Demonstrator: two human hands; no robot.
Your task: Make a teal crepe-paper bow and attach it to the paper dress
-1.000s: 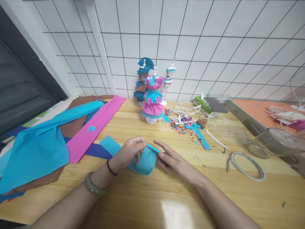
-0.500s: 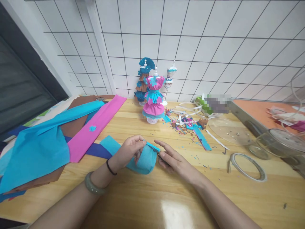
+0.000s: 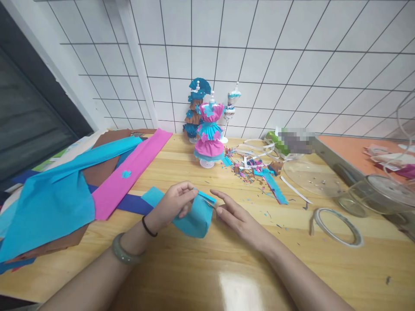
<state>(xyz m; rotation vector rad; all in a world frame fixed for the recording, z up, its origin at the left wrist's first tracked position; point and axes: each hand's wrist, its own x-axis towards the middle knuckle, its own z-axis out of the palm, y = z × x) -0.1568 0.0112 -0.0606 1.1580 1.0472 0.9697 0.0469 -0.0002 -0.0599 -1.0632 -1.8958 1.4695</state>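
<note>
A turquoise crepe paper strip (image 3: 197, 218) hangs between my hands over the wooden table, with its top edge folded. My left hand (image 3: 178, 201) pinches that fold at its left end. My right hand (image 3: 231, 216) is at the right end, its index finger stretched out and its thumb bent. From it a thin dark tool (image 3: 210, 204), which looks like scissors, reaches along the fold; its handles are hidden by the hand. The strip's other end (image 3: 153, 196) lies behind my left wrist, over a dark blue strip (image 3: 134, 204).
Left: large turquoise (image 3: 55, 203), pink (image 3: 129, 181) and brown paper sheets. Ahead stands a pink and turquoise paper dress on a small stand (image 3: 209, 147), with two more behind. Right: paper scraps (image 3: 246, 168), a tape ring (image 3: 339, 229), a clear round container (image 3: 382, 194).
The folded edge and my left hand have shifted slightly. More of the tool's blade shows along the fold, and the strip's far end has slid a little to the right.
</note>
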